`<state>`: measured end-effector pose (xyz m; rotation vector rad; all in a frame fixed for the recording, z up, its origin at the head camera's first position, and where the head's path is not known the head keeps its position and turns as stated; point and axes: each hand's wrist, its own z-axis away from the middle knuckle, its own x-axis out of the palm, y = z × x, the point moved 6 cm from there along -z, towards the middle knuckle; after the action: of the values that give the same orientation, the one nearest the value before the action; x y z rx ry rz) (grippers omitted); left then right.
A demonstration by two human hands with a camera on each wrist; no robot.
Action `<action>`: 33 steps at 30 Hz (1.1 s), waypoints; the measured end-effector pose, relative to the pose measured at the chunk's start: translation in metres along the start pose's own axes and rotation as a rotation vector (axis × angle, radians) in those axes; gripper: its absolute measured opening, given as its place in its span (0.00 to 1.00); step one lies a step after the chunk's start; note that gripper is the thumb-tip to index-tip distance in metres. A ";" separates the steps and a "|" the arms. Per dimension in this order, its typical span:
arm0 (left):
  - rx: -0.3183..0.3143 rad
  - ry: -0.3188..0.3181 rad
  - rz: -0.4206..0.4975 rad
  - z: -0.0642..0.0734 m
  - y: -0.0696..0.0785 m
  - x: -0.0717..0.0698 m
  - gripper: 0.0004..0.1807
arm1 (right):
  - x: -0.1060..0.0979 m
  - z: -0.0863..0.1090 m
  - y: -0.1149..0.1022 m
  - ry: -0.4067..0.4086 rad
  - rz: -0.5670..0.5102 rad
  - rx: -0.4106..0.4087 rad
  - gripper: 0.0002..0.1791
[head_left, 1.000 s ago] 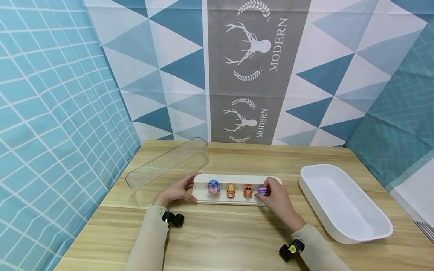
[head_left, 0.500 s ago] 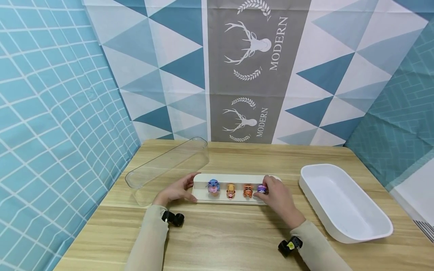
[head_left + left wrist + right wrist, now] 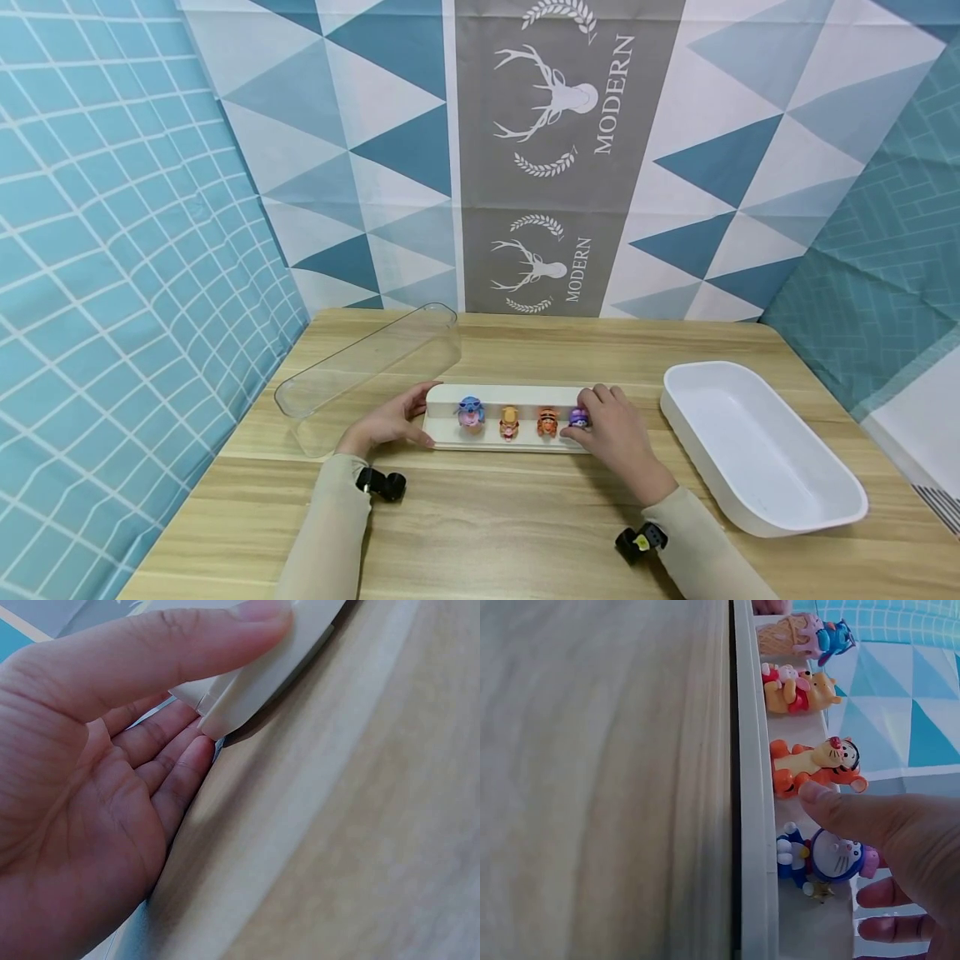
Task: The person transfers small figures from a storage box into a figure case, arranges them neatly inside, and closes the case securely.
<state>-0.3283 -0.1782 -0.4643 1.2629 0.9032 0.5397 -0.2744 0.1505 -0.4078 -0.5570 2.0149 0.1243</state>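
Observation:
A long white stepped display base lies on the table in the head view. My left hand grips its left end, thumb on the edge and fingers around the end in the left wrist view. At the right end, my right hand has thumb and fingers around a blue-and-white cat figurine with a pink-purple top, which stands on the base. Beside it stand an orange tiger figurine, a yellow bear figurine in red, and a blue figurine with an ice-cream cone.
A clear plastic cover lies at the back left of the wooden table. To the right stands a white rectangular tub. Patterned cloths hang behind and at the sides.
My right hand has shifted very slightly at the cat figurine, its fingers settling a little higher and further back. My left hand and the base have stayed in place.

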 end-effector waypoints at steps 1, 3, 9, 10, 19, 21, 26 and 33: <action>0.004 -0.001 0.004 0.000 0.000 0.000 0.57 | -0.001 0.000 -0.001 0.002 0.011 -0.008 0.27; 0.008 -0.004 0.012 0.000 0.000 0.001 0.57 | -0.003 0.000 -0.003 0.003 0.038 -0.031 0.28; 0.012 -0.007 0.015 0.000 0.000 0.001 0.57 | -0.008 0.001 -0.007 -0.037 0.116 -0.105 0.34; 0.011 -0.007 0.016 0.000 0.000 0.001 0.57 | -0.008 0.001 -0.007 -0.046 0.121 -0.116 0.35; 0.015 -0.002 -0.007 0.000 0.000 0.001 0.56 | -0.009 0.001 0.014 -0.132 -0.062 -0.117 0.43; 0.016 -0.001 -0.005 0.000 0.000 0.001 0.56 | -0.009 0.001 0.021 -0.149 -0.113 -0.094 0.45; 0.007 0.006 -0.018 0.000 -0.001 -0.001 0.56 | -0.006 0.003 0.038 -0.204 -0.228 -0.016 0.49; 0.006 0.009 -0.024 0.001 -0.001 -0.001 0.55 | 0.007 0.008 0.059 -0.309 -0.425 0.109 0.59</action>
<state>-0.3288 -0.1799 -0.4652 1.2543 0.9269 0.5239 -0.2960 0.2034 -0.4263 -0.8290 1.5588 -0.1497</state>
